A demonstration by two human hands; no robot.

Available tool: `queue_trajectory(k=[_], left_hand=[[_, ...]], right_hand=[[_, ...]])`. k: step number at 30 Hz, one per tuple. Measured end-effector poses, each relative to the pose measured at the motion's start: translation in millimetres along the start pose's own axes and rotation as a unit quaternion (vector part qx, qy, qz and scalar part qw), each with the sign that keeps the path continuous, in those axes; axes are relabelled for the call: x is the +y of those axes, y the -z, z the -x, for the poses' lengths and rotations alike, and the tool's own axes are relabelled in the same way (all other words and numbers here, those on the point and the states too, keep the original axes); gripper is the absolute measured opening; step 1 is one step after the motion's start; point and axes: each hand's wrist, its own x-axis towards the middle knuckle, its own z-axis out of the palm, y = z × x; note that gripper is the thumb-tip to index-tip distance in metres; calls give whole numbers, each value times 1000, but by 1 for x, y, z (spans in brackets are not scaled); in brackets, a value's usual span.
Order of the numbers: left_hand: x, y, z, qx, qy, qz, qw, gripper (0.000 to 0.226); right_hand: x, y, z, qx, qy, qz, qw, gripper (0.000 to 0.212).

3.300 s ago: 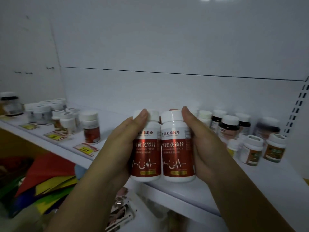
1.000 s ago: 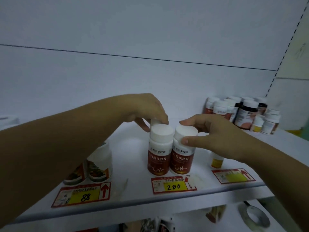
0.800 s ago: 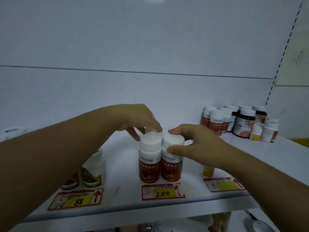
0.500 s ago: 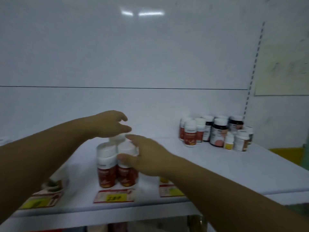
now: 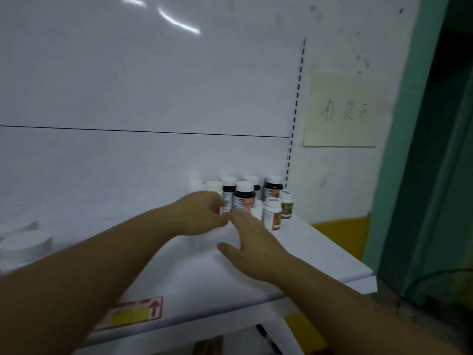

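The left hand (image 5: 202, 213) pinches a red-labelled bottle (image 5: 221, 209) by the shelf (image 5: 320, 254) back edge; the right hand (image 5: 252, 242) (fingers spread) should steady the neighbouring bottles (image 5: 244, 198).

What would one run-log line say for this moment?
left hand: grips red-labelled bottle | right hand: open, fingertips near bottle cluster | place: white shelf, right end

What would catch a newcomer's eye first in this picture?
Over the white shelf, the left hand curls round a red-labelled bottle, and the right hand is spread open beside it. Behind them, white-capped bottles cluster at the shelf's back right corner; a yellowish handwritten note hangs on the wall beyond.
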Motion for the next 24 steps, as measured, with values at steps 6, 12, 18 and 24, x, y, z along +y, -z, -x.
queue_trajectory(k=[6,12,18,24], left_hand=[[14,-80,-86,87,86,208,970,38],[8,-134,-116,155,136,257,944,21],[3,-139,-125,138,76,223,962,13],[5,-142,-124,116,81,186,972,29]], right_hand=[[84,28,-33,103,-132,-14,986,52],[137,16,-59,76,-224,-146,961,68],[167,7,-65,52,-208,-186,959,45],[173,8,-73,11,-197,-176,965,56]])
